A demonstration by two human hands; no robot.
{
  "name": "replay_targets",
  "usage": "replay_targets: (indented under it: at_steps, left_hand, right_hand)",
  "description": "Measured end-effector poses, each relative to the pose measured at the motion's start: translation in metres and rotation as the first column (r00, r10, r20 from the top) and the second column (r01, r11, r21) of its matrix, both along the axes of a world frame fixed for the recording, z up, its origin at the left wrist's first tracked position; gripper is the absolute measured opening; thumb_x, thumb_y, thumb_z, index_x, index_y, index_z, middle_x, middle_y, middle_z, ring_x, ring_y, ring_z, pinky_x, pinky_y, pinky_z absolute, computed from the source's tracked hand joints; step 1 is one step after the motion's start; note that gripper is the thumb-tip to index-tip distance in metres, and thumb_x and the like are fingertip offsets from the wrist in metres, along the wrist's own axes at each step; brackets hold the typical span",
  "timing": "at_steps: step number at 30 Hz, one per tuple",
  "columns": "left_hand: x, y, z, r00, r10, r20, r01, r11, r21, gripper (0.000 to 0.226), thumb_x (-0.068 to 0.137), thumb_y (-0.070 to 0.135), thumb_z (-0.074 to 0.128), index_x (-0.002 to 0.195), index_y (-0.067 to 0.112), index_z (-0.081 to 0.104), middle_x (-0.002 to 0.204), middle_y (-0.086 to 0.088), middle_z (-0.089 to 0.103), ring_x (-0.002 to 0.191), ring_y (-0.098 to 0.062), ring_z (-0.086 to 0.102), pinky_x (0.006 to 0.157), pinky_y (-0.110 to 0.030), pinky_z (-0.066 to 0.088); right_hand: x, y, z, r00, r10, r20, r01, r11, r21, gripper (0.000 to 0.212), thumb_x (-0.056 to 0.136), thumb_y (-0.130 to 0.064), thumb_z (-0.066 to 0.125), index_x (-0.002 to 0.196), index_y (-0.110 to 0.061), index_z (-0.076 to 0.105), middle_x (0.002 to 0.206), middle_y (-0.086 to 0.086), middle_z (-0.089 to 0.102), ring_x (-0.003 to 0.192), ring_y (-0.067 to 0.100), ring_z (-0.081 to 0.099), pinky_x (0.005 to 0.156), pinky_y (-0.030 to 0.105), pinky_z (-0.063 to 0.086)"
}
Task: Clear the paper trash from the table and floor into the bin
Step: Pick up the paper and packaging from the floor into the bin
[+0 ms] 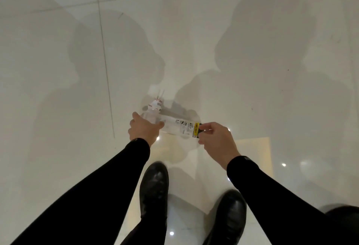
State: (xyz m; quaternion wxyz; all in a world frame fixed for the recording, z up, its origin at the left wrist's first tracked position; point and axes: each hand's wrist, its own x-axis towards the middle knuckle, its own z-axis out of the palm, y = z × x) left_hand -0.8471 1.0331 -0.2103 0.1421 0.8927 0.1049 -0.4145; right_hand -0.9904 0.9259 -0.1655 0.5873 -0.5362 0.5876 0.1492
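From the head view, a white paper package [179,128] with a yellow end stretches between both hands above the pale tiled floor [58,69]. The right hand [215,140] pinches its yellow end; the left hand [144,130] closes its grip on the opposite end, beside a crumpled white scrap [154,108].

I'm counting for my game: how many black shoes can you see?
2. The left shoe stands on the floor at bottom centre, below the left hand. The right shoe stands to its right, below the right hand.
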Motion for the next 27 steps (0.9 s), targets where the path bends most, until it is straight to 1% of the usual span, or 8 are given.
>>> replay_targets:
  at_steps: [6, 10, 13, 16, 18, 20, 23, 27]
  left_hand:
    - [0.015, 0.009, -0.046, 0.957, -0.279, 0.082, 0.277, 0.960, 0.034, 0.078, 0.073, 0.041, 0.072, 0.132, 0.004, 0.035, 0.122, -0.016, 0.051, 0.111, -0.034, 0.051, 0.092, -0.046, 0.046]
    - [0.024, 0.010, -0.049, 0.932, -0.349, 0.098, 0.349, 0.937, 0.018, 0.049, 0.075, 0.039, 0.066, 0.108, 0.005, 0.057, 0.094, -0.010, 0.065, 0.077, -0.025, 0.057, 0.063, -0.032, 0.043]
    - [0.009, -0.001, -0.014, 0.932, -0.353, 0.085, 0.362, 0.923, -0.128, 0.037, 0.075, 0.045, 0.066, 0.091, 0.013, 0.063, 0.072, 0.004, 0.061, 0.064, -0.013, 0.055, 0.051, -0.026, 0.036]
    - [-0.028, -0.028, 0.049, 0.883, -0.458, 0.098, 0.466, 0.836, -0.291, 0.032, 0.072, 0.046, 0.071, 0.067, 0.016, 0.059, 0.059, 0.005, 0.057, 0.055, -0.015, 0.052, 0.047, -0.025, 0.036]
    - [-0.061, -0.047, 0.096, 0.866, -0.499, 0.032, 0.466, 0.782, -0.413, 0.025, 0.068, 0.043, 0.073, 0.074, 0.022, 0.061, 0.068, 0.008, 0.066, 0.060, -0.010, 0.059, 0.055, -0.021, 0.044]
    - [-0.094, -0.067, 0.143, 0.846, -0.531, -0.049, 0.435, 0.741, -0.511, 0.025, 0.064, 0.044, 0.070, 0.084, 0.032, 0.061, 0.081, 0.012, 0.070, 0.072, -0.002, 0.064, 0.064, -0.021, 0.049]
    - [-0.146, -0.106, 0.205, 0.759, -0.628, -0.171, 0.418, 0.672, -0.612, 0.025, 0.063, 0.039, 0.063, 0.087, 0.035, 0.067, 0.088, 0.010, 0.073, 0.086, -0.005, 0.066, 0.079, -0.029, 0.051]
    - [-0.226, -0.147, 0.262, 0.560, -0.770, -0.306, 0.390, 0.571, -0.723, 0.035, 0.064, 0.030, 0.059, 0.096, 0.023, 0.073, 0.095, 0.001, 0.075, 0.091, -0.014, 0.068, 0.081, -0.026, 0.052]
  right_hand:
    - [0.000, 0.004, -0.028, 0.999, -0.035, 0.011, 0.035, 0.999, 0.041, 0.014, 0.082, -0.012, 0.052, 0.091, -0.022, 0.058, 0.110, 0.011, 0.067, 0.100, 0.030, 0.064, 0.081, 0.038, 0.049]
    - [-0.018, 0.008, -0.021, 0.991, -0.134, 0.017, 0.133, 0.990, 0.054, 0.017, 0.082, -0.011, 0.054, 0.077, -0.027, 0.056, 0.104, 0.014, 0.069, 0.095, 0.031, 0.065, 0.071, 0.033, 0.047]
    - [-0.035, 0.006, -0.007, 0.980, -0.200, 0.005, 0.198, 0.974, 0.107, 0.015, 0.083, -0.014, 0.054, 0.095, -0.020, 0.060, 0.105, 0.009, 0.067, 0.097, 0.028, 0.065, 0.074, 0.034, 0.050]
    - [-0.053, -0.001, 0.030, 0.956, -0.294, -0.006, 0.293, 0.948, 0.122, 0.041, 0.085, -0.027, 0.058, 0.124, -0.016, 0.054, 0.121, 0.005, 0.062, 0.108, 0.023, 0.061, 0.096, 0.040, 0.050]
    - [-0.067, -0.010, 0.064, 0.929, -0.369, -0.006, 0.367, 0.924, 0.105, 0.064, 0.083, -0.040, 0.062, 0.139, -0.017, 0.042, 0.140, 0.005, 0.048, 0.123, 0.022, 0.052, 0.104, 0.043, 0.044]
    - [-0.085, -0.022, 0.103, 0.876, -0.481, 0.015, 0.477, 0.872, 0.106, 0.077, 0.077, -0.048, 0.066, 0.142, -0.018, 0.037, 0.146, 0.003, 0.041, 0.129, 0.020, 0.047, 0.106, 0.042, 0.042]
    - [-0.136, -0.043, 0.164, 0.719, -0.675, 0.165, 0.651, 0.737, 0.181, 0.044, 0.076, -0.038, 0.073, 0.115, -0.021, 0.063, 0.129, 0.004, 0.061, 0.101, 0.004, 0.065, 0.092, 0.031, 0.052]
    - [-0.220, -0.055, 0.231, 0.527, -0.795, 0.300, 0.765, 0.598, 0.239, 0.029, 0.076, -0.021, 0.071, 0.102, -0.007, 0.071, 0.100, 0.013, 0.075, 0.085, 0.020, 0.071, 0.077, 0.028, 0.058]
